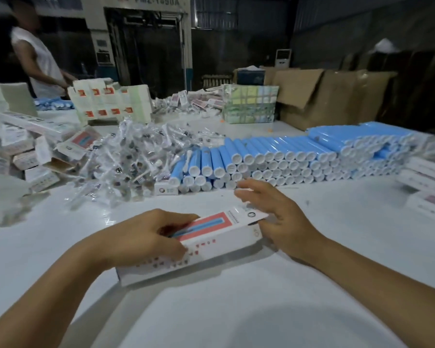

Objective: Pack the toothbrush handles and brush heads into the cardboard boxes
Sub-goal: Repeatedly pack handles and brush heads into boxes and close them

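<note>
A long white cardboard box [219, 244] with a red and blue front panel lies slanted on the white table [236, 310] in front of me. My left hand [146, 237] grips its near-left part, fingers curled over the top and side. At the box's far-right end my right hand [279, 217] has its fingers spread, with its thumb side against the end flap. A stacked row of blue toothbrush handles [286, 159] with white caps lies behind. Left of them sits a heap of brush heads [126, 162] in clear wrappers.
Packed and loose boxes [23, 151] pile up at the left, and more boxes [427, 187] lie at the right edge. Upright carton bundles [111, 104] and large brown cartons [324, 96] stand at the back. A person in white [35, 61] stands at the far left.
</note>
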### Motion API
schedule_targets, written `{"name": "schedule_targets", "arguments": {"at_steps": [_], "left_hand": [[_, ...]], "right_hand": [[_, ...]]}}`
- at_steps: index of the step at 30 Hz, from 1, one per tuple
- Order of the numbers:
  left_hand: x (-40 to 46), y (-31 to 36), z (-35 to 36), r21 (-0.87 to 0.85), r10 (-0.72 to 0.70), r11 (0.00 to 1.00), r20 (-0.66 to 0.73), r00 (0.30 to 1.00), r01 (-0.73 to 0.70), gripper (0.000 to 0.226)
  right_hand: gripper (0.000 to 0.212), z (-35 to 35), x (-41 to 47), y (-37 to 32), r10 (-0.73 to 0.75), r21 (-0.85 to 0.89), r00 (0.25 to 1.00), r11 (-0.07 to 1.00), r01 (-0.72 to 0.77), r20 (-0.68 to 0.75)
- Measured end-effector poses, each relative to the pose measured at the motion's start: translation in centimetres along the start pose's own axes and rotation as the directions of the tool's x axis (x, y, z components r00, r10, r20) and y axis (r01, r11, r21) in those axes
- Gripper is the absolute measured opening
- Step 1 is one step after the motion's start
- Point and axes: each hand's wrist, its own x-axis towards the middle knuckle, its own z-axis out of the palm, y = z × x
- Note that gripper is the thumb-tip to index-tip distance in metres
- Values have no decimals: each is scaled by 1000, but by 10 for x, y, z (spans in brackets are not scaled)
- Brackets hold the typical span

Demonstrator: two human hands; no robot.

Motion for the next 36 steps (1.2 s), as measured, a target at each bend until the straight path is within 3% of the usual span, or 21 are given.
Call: {"name": "schedule_targets", "arguments": {"at_steps": [3, 5, 8, 10, 12, 15, 17, 20, 23, 28, 32, 36], "left_hand": [[-3, 1, -3, -41, 0, 999, 47, 999, 2, 51], [-5, 4, -5, 17, -30, 999, 11, 999, 30, 60], [-12, 10, -13, 208, 37, 978, -201, 979, 6, 66], [-18, 16, -13, 334, 161, 942, -349, 923, -38, 69], [-16, 22, -2, 527, 252, 850, -400, 881, -4, 82], [4, 25, 27, 790, 234, 592, -357, 904, 158, 101], [16, 24, 43, 818, 201, 535, -365, 909, 210, 101], [23, 26, 51, 797, 204, 555, -406, 891, 236, 91], [27, 21, 58, 817, 331, 549, -406, 852, 176, 78], [27, 22, 63, 815, 329, 554, -401, 855, 169, 67], [30, 21, 67, 780, 210, 582, -419, 884, 231, 73], [37, 13, 69, 785, 202, 567, -426, 882, 250, 67]], "right_hand": [[44, 1, -4, -4, 7, 27, 994, 1000, -10, 108], [42, 4, -5, -6, 66, 70, 992, 995, -74, 105], [45, 3, -3, -6, 268, 258, 963, 928, -269, 38], [25, 1, -2, -5, 379, 247, 925, 894, -373, 24], [11, -2, 0, -4, 473, 264, 880, 845, -466, 40], [19, -2, 1, -5, 559, 347, 825, 761, -548, 78], [20, -2, 1, -6, 577, 348, 810, 741, -574, 107], [17, -3, 2, -4, 588, 339, 799, 732, -591, 125], [10, -4, 2, -3, 601, 344, 790, 721, -602, 123], [11, -8, 4, -2, 581, 216, 809, 782, -585, 85], [24, -27, 23, 5, 579, 203, 796, 813, -545, -178], [20, -42, 69, 6, 454, -214, 855, 835, -506, -250]]}}
